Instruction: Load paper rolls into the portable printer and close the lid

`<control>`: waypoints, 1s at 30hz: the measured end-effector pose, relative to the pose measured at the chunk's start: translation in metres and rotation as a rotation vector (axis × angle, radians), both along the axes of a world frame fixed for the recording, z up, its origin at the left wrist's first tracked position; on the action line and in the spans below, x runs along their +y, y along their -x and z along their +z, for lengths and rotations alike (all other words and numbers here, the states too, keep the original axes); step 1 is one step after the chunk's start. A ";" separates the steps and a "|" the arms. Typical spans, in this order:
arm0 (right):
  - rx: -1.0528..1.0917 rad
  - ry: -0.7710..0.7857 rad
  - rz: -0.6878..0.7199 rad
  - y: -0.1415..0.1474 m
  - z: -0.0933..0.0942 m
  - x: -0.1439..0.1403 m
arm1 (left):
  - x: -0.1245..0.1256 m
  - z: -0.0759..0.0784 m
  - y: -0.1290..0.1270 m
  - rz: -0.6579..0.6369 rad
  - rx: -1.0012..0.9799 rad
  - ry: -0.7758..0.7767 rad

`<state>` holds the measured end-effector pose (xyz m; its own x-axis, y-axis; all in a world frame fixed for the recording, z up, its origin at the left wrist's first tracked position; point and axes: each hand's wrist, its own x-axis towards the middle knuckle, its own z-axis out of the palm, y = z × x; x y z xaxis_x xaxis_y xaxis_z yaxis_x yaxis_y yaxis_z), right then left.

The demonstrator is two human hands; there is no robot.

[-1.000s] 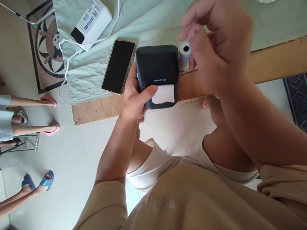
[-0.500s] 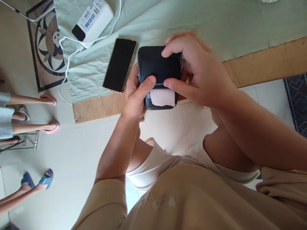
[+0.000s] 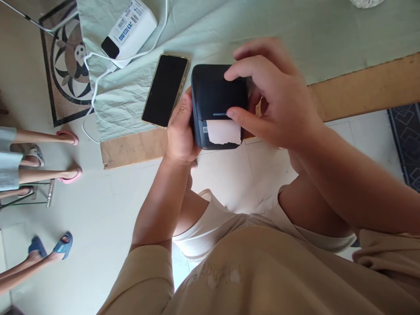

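Above the lap, at the near edge of the brown wooden table, a black, rounded-square plastic printer marked NIIMBOT is grasped along its left side by the left hand. The right hand spans the right side, thumb and index fingertips touching the top; whether its remaining fingers grip cannot be told. A ragged-edged white paper strip protrudes at the front. Caution: a loosened left grasp could let the printer drop past the edge; a snagging right thumb could tear the strip. The printer housing is closed, contents hidden. Beyond, a black-screened rectangular phone lies on pale green cloth; farther off lies a white, block-shaped unit, interior not visible.
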<state>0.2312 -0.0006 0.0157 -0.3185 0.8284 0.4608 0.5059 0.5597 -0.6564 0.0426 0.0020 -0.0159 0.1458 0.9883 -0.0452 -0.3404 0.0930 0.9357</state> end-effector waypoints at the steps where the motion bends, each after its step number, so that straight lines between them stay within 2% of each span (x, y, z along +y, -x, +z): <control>1: -0.003 0.001 -0.005 0.000 0.000 0.000 | 0.001 -0.001 0.001 0.011 0.004 -0.010; 7: -0.018 0.016 0.029 0.000 0.003 0.000 | 0.006 -0.006 0.005 0.011 -0.032 -0.104; 9: -0.041 -0.006 0.008 0.001 0.005 -0.001 | 0.005 -0.003 0.003 0.011 -0.046 -0.080; 14: -0.119 -0.237 -0.282 0.007 0.011 -0.001 | -0.001 0.011 -0.003 -0.062 -0.102 0.012; 17: -0.067 -0.273 -0.335 0.009 0.015 0.003 | -0.003 0.012 -0.001 -0.080 -0.031 -0.026; 19: -0.126 -0.229 -0.335 0.011 0.018 0.007 | -0.003 0.009 0.001 -0.067 -0.024 -0.025; 22: -0.388 -0.113 -0.330 0.015 0.027 0.010 | -0.003 0.007 0.003 -0.093 -0.060 -0.033; 26: -0.738 0.126 -0.195 0.021 0.044 0.010 | -0.003 0.010 0.002 -0.096 -0.070 -0.025; 30: -0.829 0.216 -0.123 0.023 0.053 0.013 | -0.004 0.011 0.003 -0.093 -0.062 -0.018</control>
<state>0.2084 0.0120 0.0686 -0.3847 0.9216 -0.0518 0.9171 0.3753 -0.1349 0.0397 -0.0017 -0.0052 0.2388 0.9710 -0.0158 -0.3881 0.1103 0.9150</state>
